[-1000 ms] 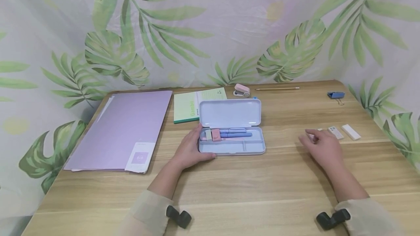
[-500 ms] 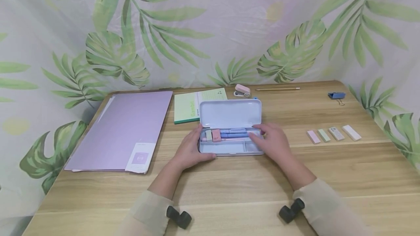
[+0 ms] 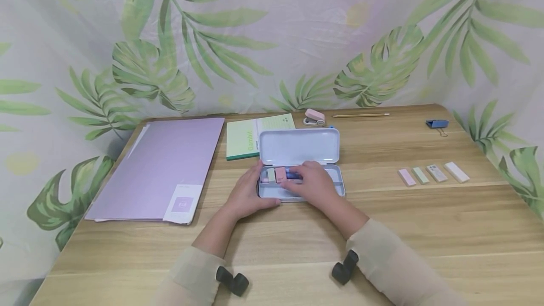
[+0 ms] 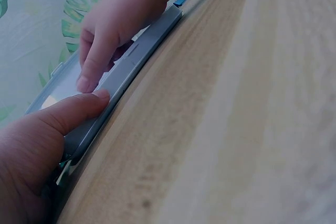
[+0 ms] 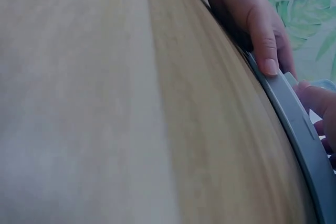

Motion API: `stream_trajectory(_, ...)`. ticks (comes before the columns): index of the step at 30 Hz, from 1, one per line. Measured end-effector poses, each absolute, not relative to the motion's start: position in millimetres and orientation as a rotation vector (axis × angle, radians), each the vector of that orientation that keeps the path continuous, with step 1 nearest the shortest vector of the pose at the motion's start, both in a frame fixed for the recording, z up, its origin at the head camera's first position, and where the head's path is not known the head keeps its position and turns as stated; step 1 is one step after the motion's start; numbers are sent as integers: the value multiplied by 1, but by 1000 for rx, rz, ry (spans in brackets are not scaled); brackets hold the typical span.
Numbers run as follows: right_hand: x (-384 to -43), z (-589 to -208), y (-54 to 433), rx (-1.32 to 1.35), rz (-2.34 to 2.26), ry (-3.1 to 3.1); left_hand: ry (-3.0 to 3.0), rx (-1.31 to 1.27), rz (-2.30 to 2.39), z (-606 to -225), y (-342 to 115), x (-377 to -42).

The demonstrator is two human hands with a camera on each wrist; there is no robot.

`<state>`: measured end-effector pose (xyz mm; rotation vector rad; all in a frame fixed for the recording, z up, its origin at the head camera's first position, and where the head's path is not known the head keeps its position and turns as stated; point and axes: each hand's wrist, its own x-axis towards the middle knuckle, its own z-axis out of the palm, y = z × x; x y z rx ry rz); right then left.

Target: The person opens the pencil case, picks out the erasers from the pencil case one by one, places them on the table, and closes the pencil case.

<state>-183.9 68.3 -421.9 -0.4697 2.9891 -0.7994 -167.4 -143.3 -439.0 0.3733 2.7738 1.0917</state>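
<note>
While inside the pencil case [image 3: 299, 147], pink eraser [image 3: 280, 174] at right fingers [image 3: 300, 170].

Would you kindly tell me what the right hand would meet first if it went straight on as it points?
The right hand would likely meet the pink block in the pencil case first; whether they touch now is unclear.

The worktop [image 3: 272, 259] is wood-grained, with pale streaks running across it. A purple folder [image 3: 157, 169] lies flat at the left, and a green notebook [image 3: 241, 138] is near the back, partly hidden by the raised lid of an open pencil case [image 3: 299, 146]. A pink stapler [image 3: 315, 117] and a pencil [image 3: 360, 115] lie along the back edge. At the right are a blue binder clip [image 3: 437, 124] and, nearer, a row of pink [image 3: 406, 177], green [image 3: 420, 175], grey [image 3: 437, 173] and white [image 3: 456, 172] blocks.
</note>
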Motion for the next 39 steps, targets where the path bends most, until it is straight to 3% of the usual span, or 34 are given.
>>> stream_trajectory(21, -180, -421, 68, -470, -861, 3044, 2776, 370, 1085, -439, -144, -168)
stream_trajectory(29, -172, -419, 115, -393, -1050, 3153, 2776, 386, 1103, -439, -143, -168)
stream_trajectory(39, -155, -421, 205, -65, -1032, 3206, 2775, 380, 1093, -438, -143, -167)
